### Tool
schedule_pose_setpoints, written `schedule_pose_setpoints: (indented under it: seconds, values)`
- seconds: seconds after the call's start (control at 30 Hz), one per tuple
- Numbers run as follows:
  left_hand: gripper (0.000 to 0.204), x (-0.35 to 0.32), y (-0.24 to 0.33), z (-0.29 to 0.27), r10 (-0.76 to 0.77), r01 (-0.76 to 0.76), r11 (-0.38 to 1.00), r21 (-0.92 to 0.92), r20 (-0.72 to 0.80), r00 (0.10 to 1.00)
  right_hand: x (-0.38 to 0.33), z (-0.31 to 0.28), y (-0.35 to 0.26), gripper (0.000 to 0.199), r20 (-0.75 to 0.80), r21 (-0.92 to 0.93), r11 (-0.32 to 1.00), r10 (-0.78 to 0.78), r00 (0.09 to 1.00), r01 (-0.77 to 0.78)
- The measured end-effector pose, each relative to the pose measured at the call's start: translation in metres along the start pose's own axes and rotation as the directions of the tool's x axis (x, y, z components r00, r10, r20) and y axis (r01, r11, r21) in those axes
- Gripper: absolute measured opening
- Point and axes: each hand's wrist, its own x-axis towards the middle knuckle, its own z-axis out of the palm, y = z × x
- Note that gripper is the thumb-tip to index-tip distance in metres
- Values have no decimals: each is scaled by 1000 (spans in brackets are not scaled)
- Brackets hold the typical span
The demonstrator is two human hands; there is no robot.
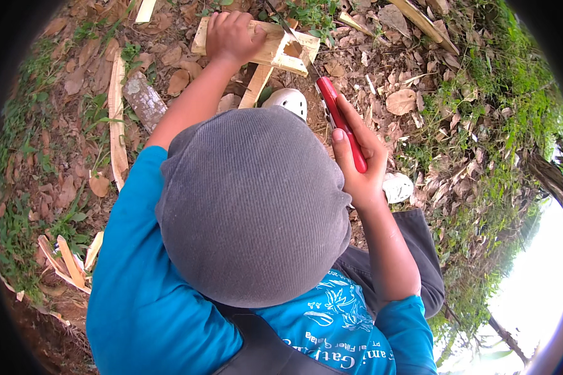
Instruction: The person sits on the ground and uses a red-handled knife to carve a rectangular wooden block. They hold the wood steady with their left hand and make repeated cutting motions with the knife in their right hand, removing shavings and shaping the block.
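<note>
My left hand (234,36) presses down on a pale wooden board (270,47), its fingers curled over the board's far edge. The board has a squarish opening near its right end. In my right hand (363,156) is a red-handled saw (344,122), closed in my fingers with the thumb along the handle. Its long, narrow dark blade reaches forward and left, across the right part of the board. Whether the blade touches the wood, I cannot tell. Another wooden strip (256,86) slants out from under the board.
A grey cap (250,206) hides the middle. White shoes (286,102) stand below the board. At left lie a long wood strip (117,119), a bark-covered log (145,100) and split pieces (72,261). Another long piece (426,25) lies far right on leaf-strewn ground.
</note>
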Motion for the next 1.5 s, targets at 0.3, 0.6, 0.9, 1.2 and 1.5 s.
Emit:
schedule_pose_setpoints:
  seconds: [0.3, 0.6, 0.9, 1.2, 1.5]
  values:
    - [35, 1, -3, 0, -86, 87, 996, -19, 69, 994, -77, -72, -52, 49, 103, -136, 991, -7, 995, 21]
    - [24, 13, 14, -22, -31, 26, 984, -177, -25, 999, 13, -7, -16, 45, -25, 33, 985, 167, 986, -167]
    - [25, 14, 16, -28, -116, 113, 982, -149, -10, 993, -16, 8, 56, 50, 34, -4, 999, 47, 998, -47]
    - [33, 3, 4, -12, -104, 106, 992, -72, 27, 994, -13, 2, 17, 50, 82, 23, 991, 130, 988, -132]
    - [21, 12, 15, -32, -46, 27, 972, -233, -75, 996, -43, 7, 110, 60, 126, -95, 989, 123, 984, -112]
